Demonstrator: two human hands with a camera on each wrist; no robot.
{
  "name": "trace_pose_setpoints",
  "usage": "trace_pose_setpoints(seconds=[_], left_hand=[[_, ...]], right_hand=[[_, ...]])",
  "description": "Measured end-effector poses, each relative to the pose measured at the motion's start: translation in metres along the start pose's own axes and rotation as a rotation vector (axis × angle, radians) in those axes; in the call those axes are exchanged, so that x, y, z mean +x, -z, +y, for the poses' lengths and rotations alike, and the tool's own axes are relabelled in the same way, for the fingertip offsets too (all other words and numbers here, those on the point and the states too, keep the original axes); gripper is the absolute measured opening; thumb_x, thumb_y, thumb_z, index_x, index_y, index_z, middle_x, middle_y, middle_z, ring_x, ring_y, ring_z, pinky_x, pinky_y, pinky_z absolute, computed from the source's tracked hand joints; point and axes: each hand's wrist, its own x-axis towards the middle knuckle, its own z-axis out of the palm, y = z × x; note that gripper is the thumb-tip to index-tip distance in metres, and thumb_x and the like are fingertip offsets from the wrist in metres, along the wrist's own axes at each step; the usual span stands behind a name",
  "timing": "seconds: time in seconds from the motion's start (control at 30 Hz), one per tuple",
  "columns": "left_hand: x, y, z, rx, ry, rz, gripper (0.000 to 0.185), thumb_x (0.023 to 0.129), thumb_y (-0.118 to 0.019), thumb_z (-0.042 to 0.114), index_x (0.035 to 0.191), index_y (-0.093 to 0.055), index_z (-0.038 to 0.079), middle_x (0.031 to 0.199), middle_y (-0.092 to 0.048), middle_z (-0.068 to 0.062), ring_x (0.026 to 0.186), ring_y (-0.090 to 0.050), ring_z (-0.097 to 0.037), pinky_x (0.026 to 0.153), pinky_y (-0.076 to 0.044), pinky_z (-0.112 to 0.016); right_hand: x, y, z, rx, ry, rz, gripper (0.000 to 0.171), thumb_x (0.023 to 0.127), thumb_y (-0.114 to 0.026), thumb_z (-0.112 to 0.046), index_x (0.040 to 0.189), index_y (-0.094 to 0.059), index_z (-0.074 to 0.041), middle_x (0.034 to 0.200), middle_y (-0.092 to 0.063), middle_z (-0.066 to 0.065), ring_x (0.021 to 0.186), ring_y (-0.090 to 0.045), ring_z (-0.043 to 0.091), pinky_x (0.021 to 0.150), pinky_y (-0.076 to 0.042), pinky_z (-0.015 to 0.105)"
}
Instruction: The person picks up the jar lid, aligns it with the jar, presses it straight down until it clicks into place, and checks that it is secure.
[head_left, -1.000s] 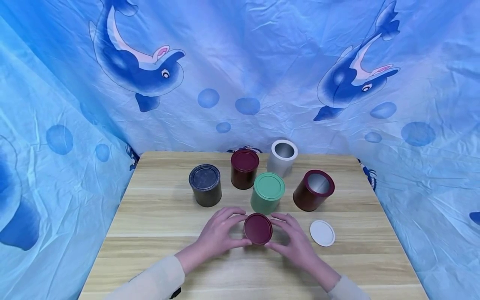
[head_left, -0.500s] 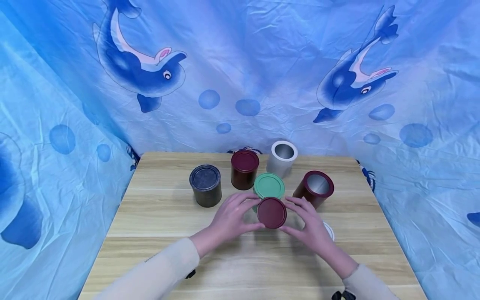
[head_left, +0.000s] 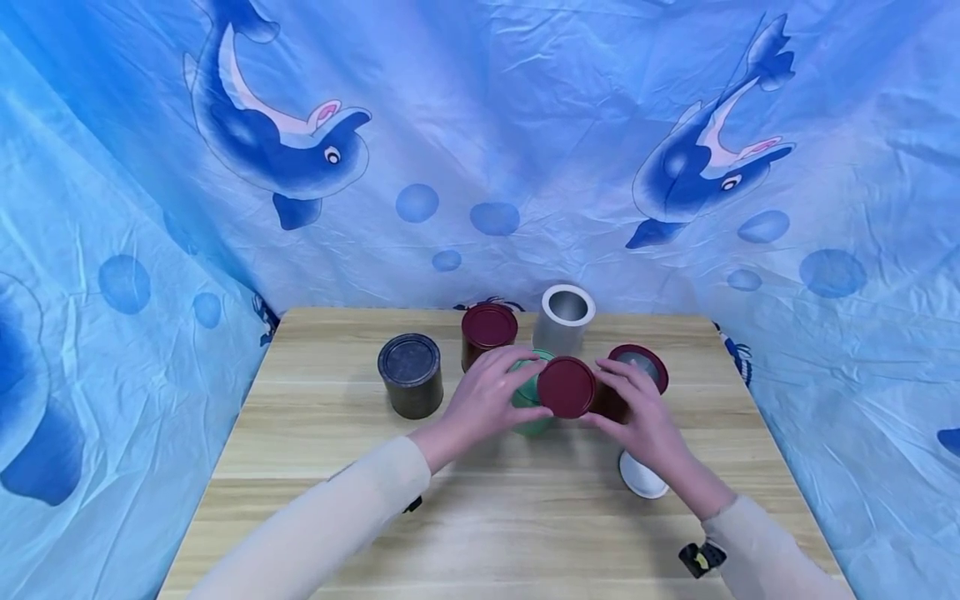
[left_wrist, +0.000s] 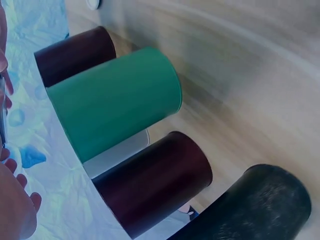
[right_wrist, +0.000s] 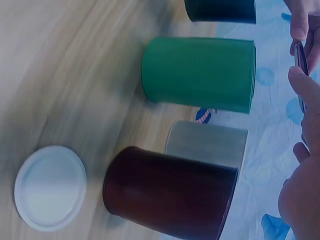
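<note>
A round dark red lid (head_left: 566,387) is pinched at its edge between my two hands. My left hand (head_left: 491,392) grips its left side and my right hand (head_left: 637,408) its right side. Seen edge-on in the right wrist view, the lid (right_wrist: 300,62) is held up above the can tops. In the head view it overlaps the lidded green can (head_left: 532,423). Just to the right stands an uncovered dark red can (head_left: 637,360), partly hidden by my right fingers; its body (right_wrist: 170,192) shows upright on the table in the right wrist view.
A white lid (head_left: 643,477) lies flat on the wooden table (head_left: 517,533), partly under my right wrist. Behind stand an uncovered silver-white can (head_left: 558,333) and a lidded dark red can (head_left: 489,325). A lidded black can (head_left: 411,379) stands at left. A blue dolphin curtain (head_left: 480,108) surrounds the table.
Both hands have carried the dark red lid up from in front of the green can, forward and to the right, toward the uncovered dark red can. The cans have not moved.
</note>
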Motion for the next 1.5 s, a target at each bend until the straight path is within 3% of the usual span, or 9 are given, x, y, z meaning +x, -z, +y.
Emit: trace_pose_setpoints(seconds=[0.1, 0.2, 0.27, 0.37, 0.57, 0.73, 0.9, 1.17, 1.5], left_hand=[[0.007, -0.003, -0.002, 0.024, -0.022, 0.014, 0.070, 0.081, -0.091, 0.055, 0.134, -0.075, 0.013, 0.139, -0.069, -0.004, 0.136, -0.061, -0.025, 0.122, -0.043, -0.041], [0.013, -0.007, -0.003, 0.035, -0.040, 0.023, 0.070, 0.081, -0.091, 0.055, 0.135, -0.075, 0.013, 0.142, -0.069, -0.005, 0.140, -0.059, -0.025, 0.126, -0.038, -0.040], [0.018, -0.009, -0.004, 0.038, -0.053, 0.028, 0.070, 0.081, -0.091, 0.055, 0.134, -0.075, 0.013, 0.142, -0.069, -0.005, 0.142, -0.058, -0.026, 0.127, -0.036, -0.041], [0.023, -0.012, -0.005, 0.039, -0.077, 0.037, 0.069, 0.081, -0.091, 0.054, 0.134, -0.076, 0.012, 0.142, -0.069, -0.007, 0.142, -0.058, -0.028, 0.127, -0.036, -0.043], [0.035, -0.019, -0.004, 0.059, -0.088, 0.021, 0.069, 0.082, -0.090, 0.054, 0.134, -0.075, 0.011, 0.144, -0.069, -0.008, 0.144, -0.057, -0.028, 0.125, -0.038, -0.046], [0.047, -0.028, 0.000, 0.082, -0.088, -0.016, 0.070, 0.084, -0.088, 0.056, 0.136, -0.075, 0.012, 0.145, -0.068, -0.008, 0.145, -0.055, -0.027, 0.125, -0.038, -0.047], [0.056, -0.037, 0.003, 0.080, -0.083, -0.053, 0.069, 0.086, -0.086, 0.057, 0.137, -0.074, 0.011, 0.146, -0.067, -0.008, 0.146, -0.054, -0.027, 0.126, -0.037, -0.048], [0.072, -0.056, 0.008, 0.032, -0.069, -0.100, 0.067, 0.089, -0.084, 0.057, 0.135, -0.074, 0.009, 0.143, -0.069, -0.010, 0.144, -0.056, -0.029, 0.127, -0.036, -0.048], [0.091, -0.073, 0.017, 0.074, -0.050, -0.197, 0.065, 0.092, -0.078, 0.062, 0.136, -0.074, 0.014, 0.144, -0.068, -0.004, 0.144, -0.055, -0.021, 0.127, -0.035, -0.047]], right_hand=[[0.002, 0.003, 0.005, 0.002, -0.007, 0.004, 0.068, 0.077, -0.098, -0.026, 0.134, -0.071, -0.001, 0.142, -0.064, 0.019, 0.131, -0.059, 0.041, 0.123, -0.028, 0.017], [0.004, 0.007, 0.011, -0.012, -0.007, 0.002, 0.067, 0.086, -0.088, -0.044, 0.134, -0.071, 0.000, 0.141, -0.065, 0.021, 0.130, -0.058, 0.040, 0.128, -0.034, 0.037], [0.006, 0.009, 0.015, -0.016, 0.001, 0.002, 0.066, 0.086, -0.089, -0.041, 0.134, -0.070, 0.001, 0.140, -0.065, 0.021, 0.130, -0.058, 0.040, 0.125, -0.036, 0.056], [0.007, 0.013, 0.020, -0.035, 0.012, 0.006, 0.069, 0.093, -0.075, -0.055, 0.134, -0.070, 0.001, 0.141, -0.064, 0.021, 0.130, -0.058, 0.041, 0.123, -0.038, 0.058], [0.009, 0.021, 0.027, -0.032, 0.013, 0.002, 0.067, 0.078, -0.097, -0.024, 0.134, -0.070, 0.001, 0.139, -0.065, 0.021, 0.126, -0.058, 0.040, 0.118, -0.032, 0.015], [0.007, 0.028, 0.034, -0.024, -0.022, 0.006, 0.073, 0.067, -0.099, -0.004, 0.134, -0.070, 0.001, 0.142, -0.064, 0.021, 0.129, -0.058, 0.042, 0.124, -0.038, 0.043], [0.004, 0.035, 0.041, -0.020, -0.062, -0.009, 0.072, 0.068, -0.098, -0.002, 0.134, -0.071, 0.001, 0.146, -0.061, 0.023, 0.135, -0.054, 0.046, 0.122, -0.028, 0.073], [0.000, 0.046, 0.056, -0.028, -0.111, -0.042, 0.068, 0.071, -0.097, -0.002, 0.134, -0.070, 0.003, 0.148, -0.059, 0.026, 0.138, -0.051, 0.049, 0.123, -0.024, 0.074], [-0.006, 0.057, 0.075, -0.027, -0.176, -0.096, 0.063, 0.077, -0.095, -0.005, 0.133, -0.070, 0.004, 0.150, -0.057, 0.028, 0.140, -0.048, 0.052, 0.120, -0.024, 0.078]])
